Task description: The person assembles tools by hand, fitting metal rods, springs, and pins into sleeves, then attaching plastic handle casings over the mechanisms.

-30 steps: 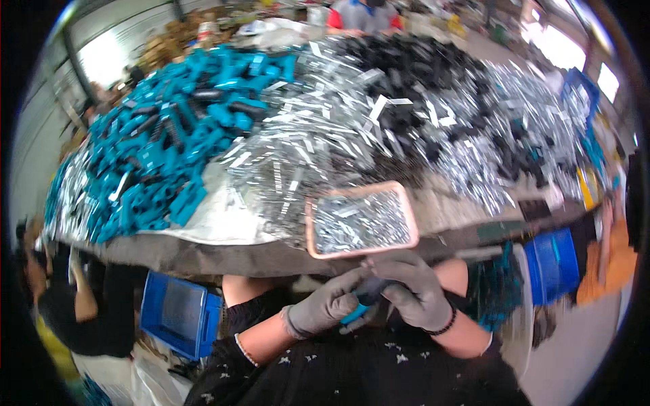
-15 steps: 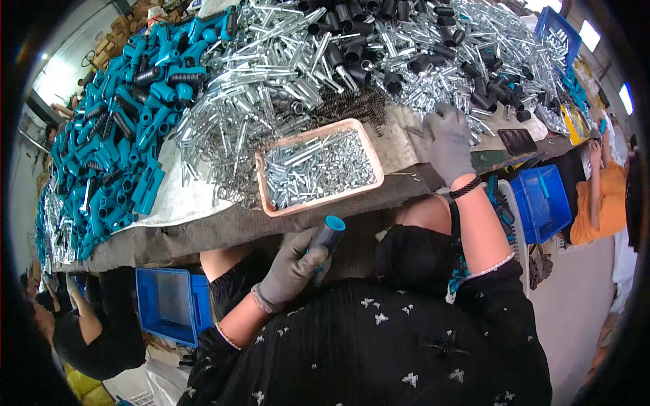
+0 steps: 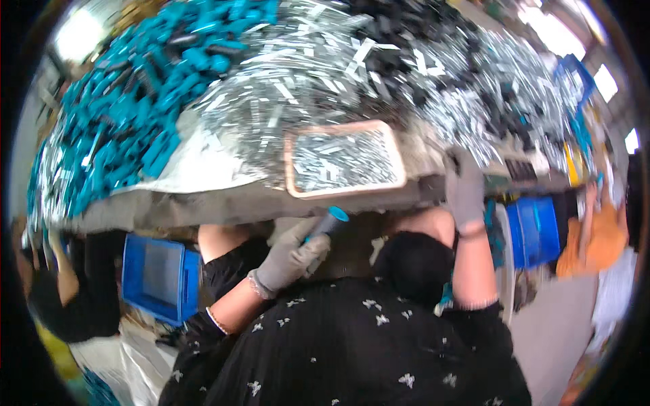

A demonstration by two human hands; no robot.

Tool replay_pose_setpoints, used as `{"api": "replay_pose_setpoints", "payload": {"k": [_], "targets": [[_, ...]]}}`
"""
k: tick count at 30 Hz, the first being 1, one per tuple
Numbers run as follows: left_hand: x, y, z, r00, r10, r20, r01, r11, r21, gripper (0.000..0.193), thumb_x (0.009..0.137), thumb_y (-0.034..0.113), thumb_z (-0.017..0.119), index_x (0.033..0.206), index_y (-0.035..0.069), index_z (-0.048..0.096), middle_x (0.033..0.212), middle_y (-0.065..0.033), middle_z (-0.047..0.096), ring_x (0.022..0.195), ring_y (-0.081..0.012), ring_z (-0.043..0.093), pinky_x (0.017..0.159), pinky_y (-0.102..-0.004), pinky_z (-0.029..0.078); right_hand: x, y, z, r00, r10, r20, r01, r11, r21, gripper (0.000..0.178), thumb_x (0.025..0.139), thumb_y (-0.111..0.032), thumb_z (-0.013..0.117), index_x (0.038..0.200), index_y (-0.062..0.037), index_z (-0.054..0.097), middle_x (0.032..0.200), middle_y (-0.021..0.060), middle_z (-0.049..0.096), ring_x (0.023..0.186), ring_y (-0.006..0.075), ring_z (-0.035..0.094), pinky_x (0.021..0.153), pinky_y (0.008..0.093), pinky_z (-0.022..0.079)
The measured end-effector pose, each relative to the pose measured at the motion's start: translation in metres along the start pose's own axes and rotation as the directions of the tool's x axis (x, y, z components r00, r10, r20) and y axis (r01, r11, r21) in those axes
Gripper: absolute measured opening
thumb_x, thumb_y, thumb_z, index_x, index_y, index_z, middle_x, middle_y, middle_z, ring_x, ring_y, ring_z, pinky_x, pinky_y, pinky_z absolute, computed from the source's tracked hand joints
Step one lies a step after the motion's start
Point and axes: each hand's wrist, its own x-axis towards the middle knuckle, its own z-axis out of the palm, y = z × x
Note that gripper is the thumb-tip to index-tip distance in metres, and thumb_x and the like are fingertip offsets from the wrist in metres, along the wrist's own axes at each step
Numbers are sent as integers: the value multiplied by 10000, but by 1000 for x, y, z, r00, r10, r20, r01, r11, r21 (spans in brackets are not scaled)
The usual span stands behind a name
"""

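Note:
My left hand [image 3: 284,262], in a grey glove, is wrapped round a dark tube-shaped handle [image 3: 330,222] with a teal rim at its open end. It is held in front of my body, below the table edge. My right hand [image 3: 466,189], also gloved in grey, is over the table's front edge beside the metal parts. Its fingers are bent together and blurred; what they hold, if anything, cannot be made out. Between and beyond my hands, a pale pink tray [image 3: 346,191] of small metal pins sits at the edge.
Teal handle shells [image 3: 183,81] are heaped at the left. Shiny metal pieces [image 3: 291,61] and black sleeves [image 3: 406,34] cover the table's far side. Blue crates [image 3: 152,277] stand below the table on both sides. Other people sit at left and right, one in orange [image 3: 596,237].
My right hand has drawn back from the metal pile toward the table edge. My left hand still grips the handle. The whole view has shifted and blurred.

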Motion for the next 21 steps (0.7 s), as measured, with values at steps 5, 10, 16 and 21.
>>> {"api": "replay_pose_setpoints", "payload": {"k": [5,10,16,21], "targets": [[-23,0,-30,926,357,118,-373,828,419,511,956,325,684,1335,8,553,970,-110,697,783,-186,663,722,-331,526,-34,-136,-27,575,-694,432,482,715,507,188,807,-8,672,985,-62,695,954,110,650,889,307,639,790,410,522],[-75,23,-64,956,240,170,-290,867,406,610,870,326,783,1329,-1,548,1028,-162,718,905,-240,706,776,-363,527,-28,-191,-15,303,-816,493,444,578,684,213,762,-38,706,973,-67,706,960,101,652,905,308,637,789,406,526],[-123,25,-95,989,143,32,-145,922,359,581,875,297,779,1322,3,553,1011,-174,700,879,-265,688,753,-367,519,-28,-252,31,182,-908,376,531,413,740,220,751,-26,705,968,-58,691,916,106,658,830,310,640,736,398,524],[-138,30,-116,887,377,-267,-97,718,689,580,855,350,772,1304,42,570,986,-198,689,888,-362,683,755,-409,531,-39,-294,70,399,-671,625,303,740,600,147,832,-54,678,978,-37,687,899,150,654,828,343,644,747,402,522]]}}
